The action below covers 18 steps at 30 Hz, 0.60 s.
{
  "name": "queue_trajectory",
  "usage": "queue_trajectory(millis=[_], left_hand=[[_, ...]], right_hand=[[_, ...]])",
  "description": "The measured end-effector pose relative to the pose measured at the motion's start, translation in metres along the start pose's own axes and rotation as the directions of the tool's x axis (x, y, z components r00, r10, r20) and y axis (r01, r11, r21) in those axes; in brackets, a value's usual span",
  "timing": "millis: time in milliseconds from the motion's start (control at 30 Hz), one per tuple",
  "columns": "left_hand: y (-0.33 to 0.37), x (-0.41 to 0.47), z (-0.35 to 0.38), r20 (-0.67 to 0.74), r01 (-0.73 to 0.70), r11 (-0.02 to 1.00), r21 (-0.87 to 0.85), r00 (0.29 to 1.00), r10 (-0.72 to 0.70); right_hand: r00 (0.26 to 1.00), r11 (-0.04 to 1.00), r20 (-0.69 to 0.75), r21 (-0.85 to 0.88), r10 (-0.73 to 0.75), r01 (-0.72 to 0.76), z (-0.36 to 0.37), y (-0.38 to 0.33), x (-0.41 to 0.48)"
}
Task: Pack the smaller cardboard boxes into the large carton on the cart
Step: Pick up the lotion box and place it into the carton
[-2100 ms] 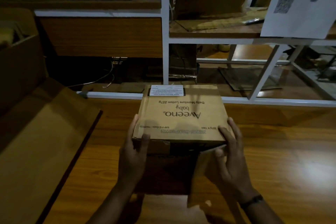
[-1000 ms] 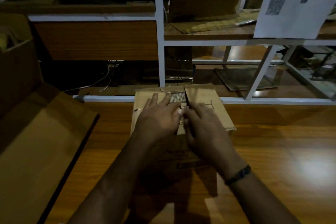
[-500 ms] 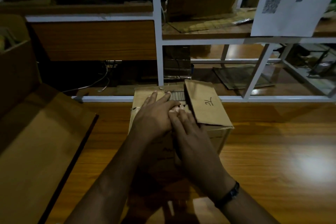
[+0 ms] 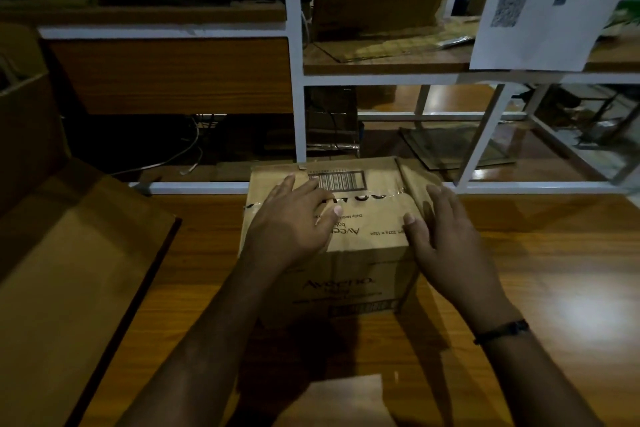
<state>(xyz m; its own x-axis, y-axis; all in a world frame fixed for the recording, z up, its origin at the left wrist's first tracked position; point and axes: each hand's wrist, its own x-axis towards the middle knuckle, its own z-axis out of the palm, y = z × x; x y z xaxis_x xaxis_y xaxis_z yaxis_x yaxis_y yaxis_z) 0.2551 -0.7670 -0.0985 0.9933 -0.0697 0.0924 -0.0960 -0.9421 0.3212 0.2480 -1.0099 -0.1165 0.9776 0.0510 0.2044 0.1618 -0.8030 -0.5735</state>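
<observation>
The raised flap (image 4: pixel 414 180) of the Aveeno box (image 4: pixel 367 253) has been folded down. Left hand (image 4: pixel 294 220) and right hand (image 4: pixel 446 236) are laid flat, nothing gripped; the box is kept beneath both palms, unpacked

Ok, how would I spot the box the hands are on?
Look at the wooden table in front of the white shelf frame. In its middle stands a small cardboard box, with the left hand and right hand resting on it. Only it shows a barcode label and Aveeno print.
</observation>
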Motion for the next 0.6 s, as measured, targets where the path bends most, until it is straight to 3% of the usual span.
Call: queue_trajectory(millis=[200,300,500,600], left_hand=[[0.0,-0.002,0.001,-0.017,-0.005,1.0,0.002,1.0,0.005],[0.002,-0.003,0.0,-0.02,-0.005,1.0,0.0,1.0,0.005],[0.006,0.0,-0.005,0.004,0.017,1.0,-0.006,1.0,-0.017],[0.005,0.005,-0.004,-0.009,0.017,1.0,0.002,1.0,-0.017]], right_hand=[[1.0,0.925,0.002,0.381,0.013,-0.013,0.017,0.001,-0.008],[0.999,0.89,-0.008,0.456,0.04,-0.032,0.021,0.002,-0.008],[1.0,0.911,0.029,0.413,-0.012,-0.001,0.017,0.007,-0.001],[0.998,0.985,-0.017,0.159,-0.06,0.062,0.013,0.005,0.009]])
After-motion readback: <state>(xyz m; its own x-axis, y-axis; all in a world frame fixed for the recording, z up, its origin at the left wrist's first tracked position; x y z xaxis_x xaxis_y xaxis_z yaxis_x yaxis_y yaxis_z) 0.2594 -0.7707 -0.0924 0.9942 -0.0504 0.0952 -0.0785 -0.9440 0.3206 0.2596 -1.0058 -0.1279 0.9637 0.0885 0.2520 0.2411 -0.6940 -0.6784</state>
